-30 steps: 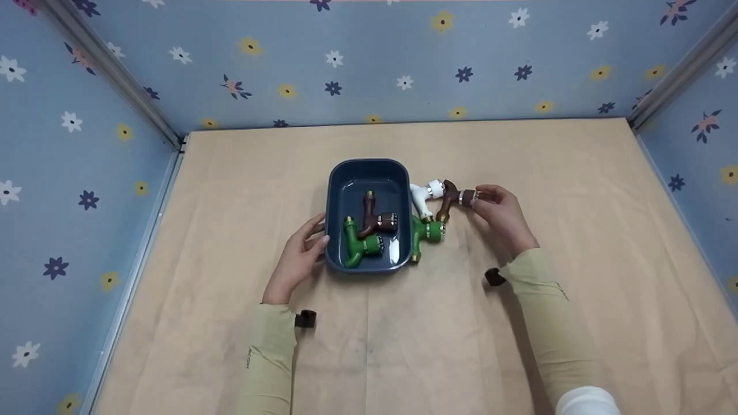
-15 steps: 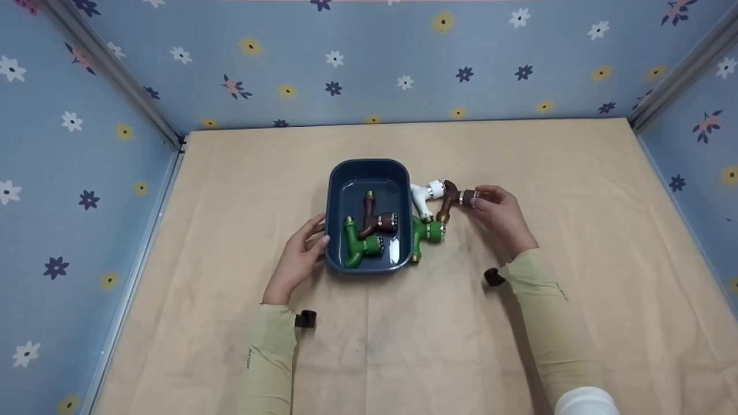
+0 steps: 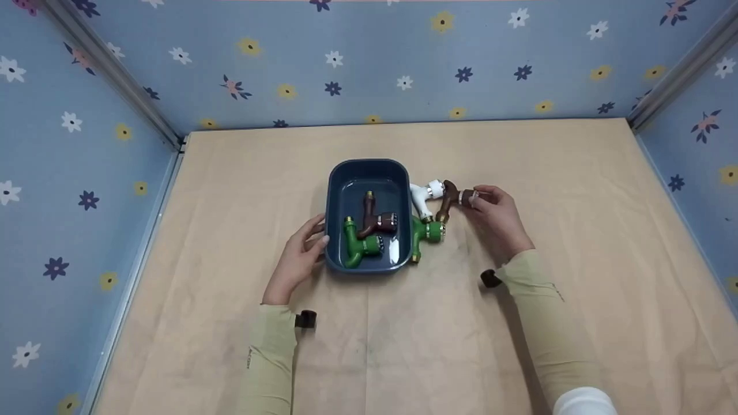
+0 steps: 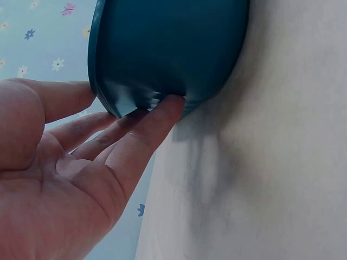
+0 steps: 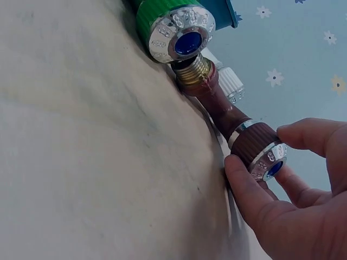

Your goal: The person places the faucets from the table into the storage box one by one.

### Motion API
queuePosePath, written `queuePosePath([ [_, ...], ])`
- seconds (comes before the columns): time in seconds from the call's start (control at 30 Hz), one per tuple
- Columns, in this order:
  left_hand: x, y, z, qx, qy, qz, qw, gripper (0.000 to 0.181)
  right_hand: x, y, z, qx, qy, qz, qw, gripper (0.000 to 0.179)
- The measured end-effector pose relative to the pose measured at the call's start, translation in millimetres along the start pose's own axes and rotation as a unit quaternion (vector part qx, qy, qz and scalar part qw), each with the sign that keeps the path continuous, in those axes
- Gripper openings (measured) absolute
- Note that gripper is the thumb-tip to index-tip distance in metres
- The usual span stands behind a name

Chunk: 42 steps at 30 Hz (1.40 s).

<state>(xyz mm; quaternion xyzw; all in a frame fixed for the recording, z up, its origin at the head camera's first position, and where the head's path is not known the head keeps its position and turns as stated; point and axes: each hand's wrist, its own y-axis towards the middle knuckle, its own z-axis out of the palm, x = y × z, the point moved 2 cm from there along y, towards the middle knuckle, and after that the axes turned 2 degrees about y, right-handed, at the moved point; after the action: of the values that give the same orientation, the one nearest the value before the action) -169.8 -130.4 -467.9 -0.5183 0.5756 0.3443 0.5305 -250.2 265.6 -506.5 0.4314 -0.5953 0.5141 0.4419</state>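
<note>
A dark blue plastic bin (image 3: 369, 167) stands mid-table. My left hand (image 3: 297, 256) rests against its left side, thumb at the rim and fairly straight fingers along the outer wall. Inside the bin lie a green tap (image 3: 354, 251) and a brown tap (image 3: 368, 222). Right of it, my right hand (image 3: 501, 216) pinches the ribbed knob of another brown tap (image 5: 222, 105) between thumb and fingers. That tap's brass threaded end points toward the green tap (image 5: 146, 21) beside the bin. A white tap (image 3: 424, 196) lies between the bin and the held tap.
A beige cloth (image 3: 369, 340) covers the table. Blue flowered panels (image 3: 369, 63) enclose its back and both sides. Small black devices stick out at both wrists.
My right wrist and forearm have shifted very slightly left, with the fingers still on the brown tap's knob. The left hand, the bin and the other taps stay in place.
</note>
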Motion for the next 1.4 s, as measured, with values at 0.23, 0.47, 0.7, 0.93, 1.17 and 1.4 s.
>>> queuePosePath([
  [0.23, 23.2, 9.9, -1.3, -0.006, -0.011, 0.01, 0.9999, 0.053, -4.6, -1.3, -2.5, -0.018, -0.007, -0.001, 0.9998, 0.036],
  [0.47, 33.2, 12.8, -0.8, -0.021, -0.01, 0.021, 0.9995, 0.052, 0.0, -6.5, -3.5, -0.023, 0.003, -0.013, 0.9996, 0.038],
  [0.7, 31.9, 12.5, -0.8, -0.019, -0.012, 0.01, 0.9997, 0.052, 4.9, -12.4, -4.4, -0.023, 0.016, -0.021, 0.9994, 0.039],
  [0.93, 11.8, 4.8, -1.1, -0.002, -0.019, -0.001, 0.9998, 0.054, 6.4, -16.9, -7.9, -0.021, 0.059, 0.007, 0.998, 0.036],
  [1.17, 28.1, 11.6, -1.0, -0.013, -0.011, 0.008, 0.9998, 0.052, 8.2, -19.3, -11.9, -0.027, 0.081, 0.015, 0.9962, 0.037],
  [1.4, 24.3, 8.1, -0.2, -0.014, -0.006, 0.011, 0.9998, 0.053, 19.3, -31.5, -12.0, -0.028, 0.089, 0.023, 0.9954, 0.041],
])
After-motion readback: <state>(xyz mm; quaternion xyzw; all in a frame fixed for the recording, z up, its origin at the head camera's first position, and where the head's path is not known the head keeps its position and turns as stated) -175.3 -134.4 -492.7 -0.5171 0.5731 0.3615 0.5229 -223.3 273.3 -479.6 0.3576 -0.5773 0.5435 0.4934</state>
